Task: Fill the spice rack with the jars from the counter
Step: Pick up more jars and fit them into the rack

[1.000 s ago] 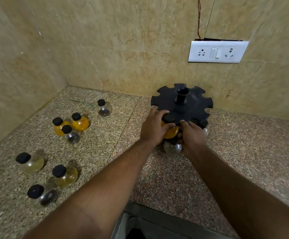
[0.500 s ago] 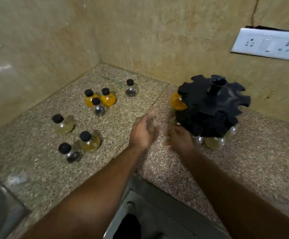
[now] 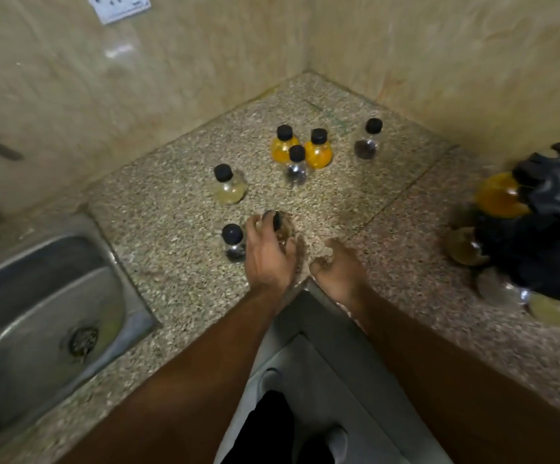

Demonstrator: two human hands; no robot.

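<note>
Near the worktop's (image 3: 171, 195) front edge the jar (image 3: 283, 229) is held in the curled left grip (image 3: 268, 256) and is best lifted straight up, so the neighbouring jar (image 3: 233, 242) is not knocked, toward the rack (image 3: 559, 182) at the right edge; the right grip (image 3: 338, 269) is loosely curled, empty.

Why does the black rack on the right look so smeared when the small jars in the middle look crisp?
Head view: the spice rack at the right edge is streaked by motion blur; the orange jars mid-counter stay fairly sharp; the left hand gripping a jar is slightly soft; a glare patch sits on the left wall.
</note>
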